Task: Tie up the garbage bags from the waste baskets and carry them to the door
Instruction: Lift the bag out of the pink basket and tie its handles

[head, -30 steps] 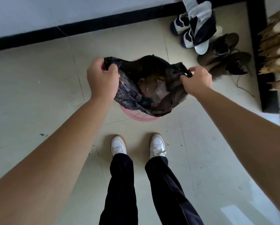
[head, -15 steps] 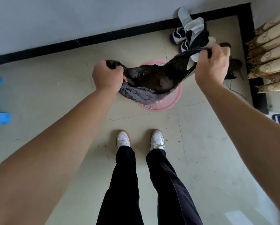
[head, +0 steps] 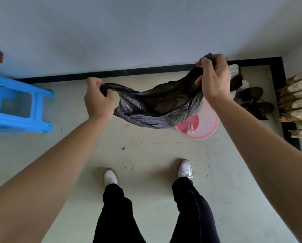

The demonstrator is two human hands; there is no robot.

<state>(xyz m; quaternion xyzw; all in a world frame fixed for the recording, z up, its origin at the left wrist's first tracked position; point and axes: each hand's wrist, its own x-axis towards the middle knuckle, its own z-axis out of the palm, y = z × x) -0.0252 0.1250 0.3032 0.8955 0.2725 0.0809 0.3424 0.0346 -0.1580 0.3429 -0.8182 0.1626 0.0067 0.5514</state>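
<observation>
While the garbage bag (head: 152,107) hangs clear of the pink waste basket (head: 206,128), it is stretched between two hands across the middle of the frame, its long axis running from centre left up toward the upper right. The left hand (head: 97,100) is closed in a fist around one gathered corner of the bag's mouth at centre left; the right hand (head: 213,79) is closed around the opposite corner, held higher in the frame and nearer the wall, with a tuft of plastic showing above the knuckles. The bag's belly sags between them, slightly right of centre, and overlaps the basket's near rim in this view; whether it touches the rim cannot be told. Dark contents show through the open mouth. The basket stands on the floor (head: 164,155) below and right of the bag, with a small scrap of litter lying inside. A blue stool (head: 20,104) stands at the left edge and shoes (head: 252,100) lie against the right side, both apart from the bag. Judgement: the mouth is gathered at two ends but not yet knotted, so the next move would bring the two corners together across the span. The right hand's corner sits higher, so levelling would ease crossing the ends. The thin plastic may tear under hard pulling.
</observation>
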